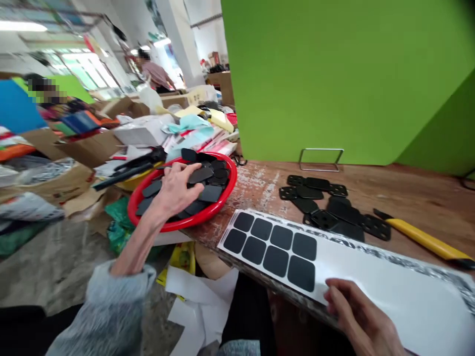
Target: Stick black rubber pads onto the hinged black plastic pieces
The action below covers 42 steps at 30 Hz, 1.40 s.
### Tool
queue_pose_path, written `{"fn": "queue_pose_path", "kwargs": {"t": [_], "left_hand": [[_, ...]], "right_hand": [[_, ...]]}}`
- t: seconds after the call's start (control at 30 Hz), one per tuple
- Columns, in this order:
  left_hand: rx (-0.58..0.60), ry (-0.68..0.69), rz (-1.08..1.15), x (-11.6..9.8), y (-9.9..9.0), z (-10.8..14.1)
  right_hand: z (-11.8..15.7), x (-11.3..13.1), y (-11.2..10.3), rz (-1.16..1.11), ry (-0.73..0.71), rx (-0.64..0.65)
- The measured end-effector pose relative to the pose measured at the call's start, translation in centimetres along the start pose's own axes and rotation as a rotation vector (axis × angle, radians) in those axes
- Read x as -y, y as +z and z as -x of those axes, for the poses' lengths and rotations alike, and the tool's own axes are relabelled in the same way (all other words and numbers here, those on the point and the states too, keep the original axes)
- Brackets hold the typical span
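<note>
My left hand point(178, 188) reaches over a red plastic basin point(230, 190) and touches the loose black pads point(210, 193) heaped in it. Its fingers are apart, with the thumb stretched out to the side; no pad is visibly gripped. Several rounded-square black pads point(281, 237) lie in two rows on the left end of a long white sheet point(356, 272). Beside the last of these pads, low over the sheet's near edge, is my right hand point(363, 314). Its fingers are curled, thumb and index tips close together; whatever may be between them is hidden.
Black pieces with holes point(326, 212) lie behind the sheet, and a yellow cutter knife point(426, 240) is to their right. A green panel point(334, 79) with a wire handle point(322, 159) rises at the back. Cardboard boxes point(89, 148) and papers crowd the left; two people are farther off.
</note>
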<state>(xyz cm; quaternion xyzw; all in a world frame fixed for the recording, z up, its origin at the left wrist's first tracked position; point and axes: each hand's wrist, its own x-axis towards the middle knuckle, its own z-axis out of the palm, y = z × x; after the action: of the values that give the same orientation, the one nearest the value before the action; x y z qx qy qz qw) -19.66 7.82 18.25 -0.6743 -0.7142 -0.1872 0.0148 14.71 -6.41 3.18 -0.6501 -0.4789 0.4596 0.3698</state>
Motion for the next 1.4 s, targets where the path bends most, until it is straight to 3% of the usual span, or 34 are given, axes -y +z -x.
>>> {"fn": "queue_pose_path", "kwargs": {"t": [0.03, 0.1, 0.17, 0.3, 0.4, 0.63, 0.83, 0.97, 1.23, 1.4], "left_hand": [[0.017, 0.062, 0.097, -1.2, 0.7, 1.1], [0.168, 0.230, 0.442, -3.9, 3.1, 3.9], [0.294, 0.361, 0.558, -6.6, 6.3, 6.5], [0.219, 0.402, 0.386, -9.7, 12.1, 9.0], [0.227, 0.415, 0.277, -9.9, 14.0, 9.0], [0.247, 0.428, 0.235, -9.2, 14.7, 9.3], [0.262, 0.411, 0.238, -9.3, 14.7, 9.1], [0.252, 0.409, 0.259, -9.3, 14.6, 9.2], [0.210, 0.422, 0.258, -9.3, 15.1, 9.0], [0.184, 0.432, 0.256, -9.1, 15.5, 9.1]], "right_hand": [[-0.6, 0.6, -0.2, 0.083, -0.089, -0.012], [-2.2, 1.6, -0.1, 0.232, -0.313, -0.059], [-4.1, 2.1, 0.7, 0.374, -0.521, -0.058], [-7.8, 2.6, 2.3, 0.583, -0.673, -0.026], [-9.6, 3.0, 2.5, 0.666, -0.675, -0.003], [-11.8, 4.2, 1.7, 0.785, -0.687, 0.142], [-14.3, 5.0, 1.4, 0.750, -0.677, 0.277], [-14.4, 5.4, 1.4, 0.725, -0.694, 0.325], [-12.0, 4.8, 1.7, 0.775, -0.684, 0.174], [-12.0, 4.9, 1.7, 0.840, -0.680, 0.195]]}}
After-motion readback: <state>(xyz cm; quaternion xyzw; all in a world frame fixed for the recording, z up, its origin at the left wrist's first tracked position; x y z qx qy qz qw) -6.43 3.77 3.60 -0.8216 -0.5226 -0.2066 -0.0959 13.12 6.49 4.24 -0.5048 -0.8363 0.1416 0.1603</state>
